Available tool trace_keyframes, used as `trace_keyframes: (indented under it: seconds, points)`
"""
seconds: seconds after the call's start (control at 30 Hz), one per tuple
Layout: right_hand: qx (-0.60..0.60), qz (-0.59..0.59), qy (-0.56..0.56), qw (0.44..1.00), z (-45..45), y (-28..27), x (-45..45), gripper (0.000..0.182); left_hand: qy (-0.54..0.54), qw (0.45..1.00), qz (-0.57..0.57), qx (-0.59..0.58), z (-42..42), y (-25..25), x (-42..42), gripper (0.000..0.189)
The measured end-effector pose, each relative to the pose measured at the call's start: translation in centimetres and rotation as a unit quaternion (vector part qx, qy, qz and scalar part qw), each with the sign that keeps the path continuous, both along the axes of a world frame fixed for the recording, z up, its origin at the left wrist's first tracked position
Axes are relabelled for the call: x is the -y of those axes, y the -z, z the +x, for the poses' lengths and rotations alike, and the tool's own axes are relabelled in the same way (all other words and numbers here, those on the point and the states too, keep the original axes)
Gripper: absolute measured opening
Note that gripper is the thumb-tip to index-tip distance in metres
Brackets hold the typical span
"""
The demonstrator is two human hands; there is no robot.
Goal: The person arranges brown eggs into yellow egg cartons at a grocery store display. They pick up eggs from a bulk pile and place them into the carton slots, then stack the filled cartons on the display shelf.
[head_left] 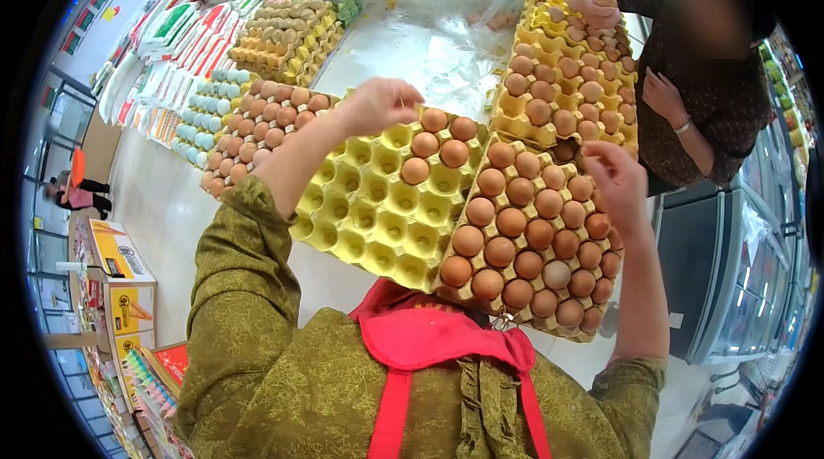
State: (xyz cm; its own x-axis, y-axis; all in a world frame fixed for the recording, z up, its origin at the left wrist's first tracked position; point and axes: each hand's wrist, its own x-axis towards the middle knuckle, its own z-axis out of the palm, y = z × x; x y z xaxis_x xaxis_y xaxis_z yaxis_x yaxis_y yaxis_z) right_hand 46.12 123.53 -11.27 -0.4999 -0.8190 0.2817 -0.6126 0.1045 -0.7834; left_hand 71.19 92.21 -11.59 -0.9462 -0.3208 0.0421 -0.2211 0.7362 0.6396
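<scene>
A yellow-green egg tray [367, 217] lies before me, mostly bare cups, with several brown eggs [425, 145] at its far right. Above its far edge hovers my left hand [381, 106], blurred, fingers curled downward; whether it holds anything is not visible. On the right, adjoining that tray, is a pulp tray filled with brown eggs [539, 233], one of them paler [557, 274]. My right hand [617, 179] is over this tray's far right corner, its fingers bent near a dark, shadowed spot [566, 150]. Its grip is unclear.
Beyond the full tray, a part-filled yellow tray [560, 98] stands beside another person [702, 92], whose raised hand [597, 7] holds an egg. More brown eggs [264, 124] and pale blue eggs [212, 105] sit at left. Clear plastic bags [444, 2] lie behind; freezers [734, 266] stand right.
</scene>
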Motion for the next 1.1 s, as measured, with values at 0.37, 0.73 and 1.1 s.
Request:
trace_keyframes:
  seconds: [0.37,0.73,1.1]
  points:
    - [-0.264,0.238,-0.155,0.922,11.6,3.3,13.7,0.022,0.067,0.978,-0.181,0.080,3.5,2.5,-6.6,0.042]
    - [-0.125,0.195,-0.104,0.967,10.9,2.6,13.1,0.028,-0.120,0.913,0.379,-0.090,5.0,4.4,-4.3,0.027]
    - [0.428,0.054,0.008,0.902,6.1,3.8,15.2,0.034,-0.121,0.974,0.178,0.073,0.5,1.9,-3.2,0.018]
